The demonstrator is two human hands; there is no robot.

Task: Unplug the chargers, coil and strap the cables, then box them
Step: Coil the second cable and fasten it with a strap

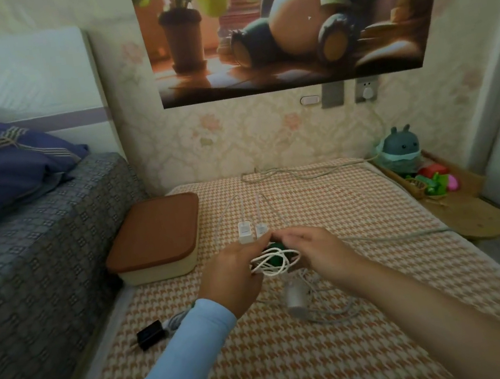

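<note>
Checked mat carries the work: a white coil is held between both hands just above it. The left hand grips the loops; the right hand pinches by what looks like a green strap. Best to hold the loops even and cinch the strap snugly across them. Two chargers stand just beyond; the lidded box sits left.

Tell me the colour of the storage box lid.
The lid is reddish brown, seen best in the head view.

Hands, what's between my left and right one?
In the head view, a coiled white cable, held by the left hand and right hand, with a dark green thing showing through its loops.
</note>
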